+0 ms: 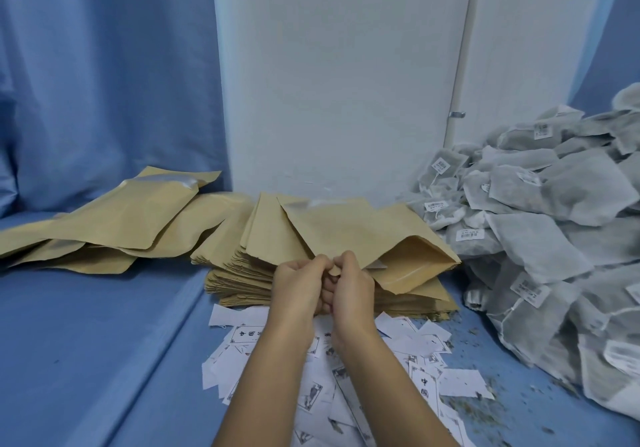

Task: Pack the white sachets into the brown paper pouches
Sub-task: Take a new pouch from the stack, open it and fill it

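A brown paper pouch (360, 235) lies tilted on top of a stack of flat brown pouches (242, 280) in the middle. My left hand (298, 283) and my right hand (349, 283) are close together at its near corner, both pinching the pouch's edge with curled fingers. A big heap of white mesh sachets (547, 224) with small barcode labels fills the right side. Filled brown pouches (114, 228) lie piled at the left.
Loose white printed paper slips (415, 370) are scattered on the blue cloth (104, 342) under my forearms. Dry herb crumbs (467, 408) lie near the sachet heap. A white wall panel (339, 82) stands behind, with blue curtain at the left.
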Available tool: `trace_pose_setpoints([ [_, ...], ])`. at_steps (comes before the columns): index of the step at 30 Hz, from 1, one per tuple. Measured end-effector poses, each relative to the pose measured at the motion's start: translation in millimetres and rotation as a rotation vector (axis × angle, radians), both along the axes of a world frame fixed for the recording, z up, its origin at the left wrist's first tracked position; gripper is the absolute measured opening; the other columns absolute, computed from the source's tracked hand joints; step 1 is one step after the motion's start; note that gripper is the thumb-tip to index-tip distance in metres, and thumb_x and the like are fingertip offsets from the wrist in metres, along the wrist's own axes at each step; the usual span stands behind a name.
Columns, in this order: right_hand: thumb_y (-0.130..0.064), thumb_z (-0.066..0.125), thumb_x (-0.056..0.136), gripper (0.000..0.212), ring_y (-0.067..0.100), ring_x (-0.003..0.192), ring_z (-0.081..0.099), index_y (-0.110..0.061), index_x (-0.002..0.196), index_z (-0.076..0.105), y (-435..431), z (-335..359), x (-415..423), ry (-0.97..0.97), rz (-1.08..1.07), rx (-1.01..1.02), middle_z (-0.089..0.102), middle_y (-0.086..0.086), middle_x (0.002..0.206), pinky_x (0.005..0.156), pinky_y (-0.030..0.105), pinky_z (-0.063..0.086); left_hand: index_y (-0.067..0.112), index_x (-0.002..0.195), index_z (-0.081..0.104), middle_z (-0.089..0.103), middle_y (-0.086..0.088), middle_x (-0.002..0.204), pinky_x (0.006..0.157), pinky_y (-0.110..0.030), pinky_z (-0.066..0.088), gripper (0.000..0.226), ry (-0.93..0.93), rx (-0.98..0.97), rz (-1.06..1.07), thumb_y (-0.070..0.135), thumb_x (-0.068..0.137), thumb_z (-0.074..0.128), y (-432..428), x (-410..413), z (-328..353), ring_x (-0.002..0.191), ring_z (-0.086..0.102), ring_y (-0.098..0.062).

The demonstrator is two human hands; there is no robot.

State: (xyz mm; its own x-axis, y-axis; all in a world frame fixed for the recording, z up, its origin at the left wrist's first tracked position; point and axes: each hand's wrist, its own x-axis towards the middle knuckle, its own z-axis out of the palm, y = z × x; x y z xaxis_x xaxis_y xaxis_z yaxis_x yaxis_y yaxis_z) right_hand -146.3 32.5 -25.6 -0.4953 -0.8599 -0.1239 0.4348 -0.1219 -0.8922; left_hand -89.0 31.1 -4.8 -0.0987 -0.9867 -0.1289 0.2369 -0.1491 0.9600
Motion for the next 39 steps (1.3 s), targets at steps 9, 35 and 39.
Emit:
trace_pose_setpoints([
  [9, -0.018, 0.049, 0.09, 0.037, 0.009, 0.029, 0.023, -0.012, 0.055, 0.039, 4.2, 0.1, -19.0, -0.084, 0.139, -0.029, 0.033, -0.004, 0.037, 0.033, 0.017, 0.019, 0.012, 0.058, 0.046, 0.037, 0.004, 0.04, 0.034, -0.016, 0.024, 0.029, -0.031, -0.032, -0.039, 0.006, 0.086, 0.052, -6.2, -0.1, 0.0, 0.036, 0.031, -0.01],
  [35, -0.017, 0.043, 0.089, 0.035, 0.007, 0.032, 0.017, -0.017, 0.055, 0.034, 3.6, -11.0, -44.9, -0.119, 0.027, -0.078, 0.026, -0.007, 0.038, 0.032, 0.018, 0.013, 0.016, 0.064, 0.041, 0.031, 0.008, 0.038, 0.037, -0.017, 0.015, 0.026, -0.006, -0.01, -0.151, 0.01, 0.086, 0.052, -14.5, -4.7, -6.9, 0.036, 0.024, -0.007],
  [39, -0.02, 0.044, 0.088, 0.034, 0.008, 0.032, 0.016, -0.016, 0.056, 0.035, 4.0, -11.3, -45.1, -0.115, 0.021, -0.06, 0.027, -0.007, 0.039, 0.032, 0.018, 0.013, 0.017, 0.063, 0.039, 0.029, 0.008, 0.037, 0.036, -0.017, 0.016, 0.027, -0.004, -0.001, -0.132, 0.01, 0.086, 0.052, -16.3, -2.4, -7.1, 0.035, 0.023, -0.007],
])
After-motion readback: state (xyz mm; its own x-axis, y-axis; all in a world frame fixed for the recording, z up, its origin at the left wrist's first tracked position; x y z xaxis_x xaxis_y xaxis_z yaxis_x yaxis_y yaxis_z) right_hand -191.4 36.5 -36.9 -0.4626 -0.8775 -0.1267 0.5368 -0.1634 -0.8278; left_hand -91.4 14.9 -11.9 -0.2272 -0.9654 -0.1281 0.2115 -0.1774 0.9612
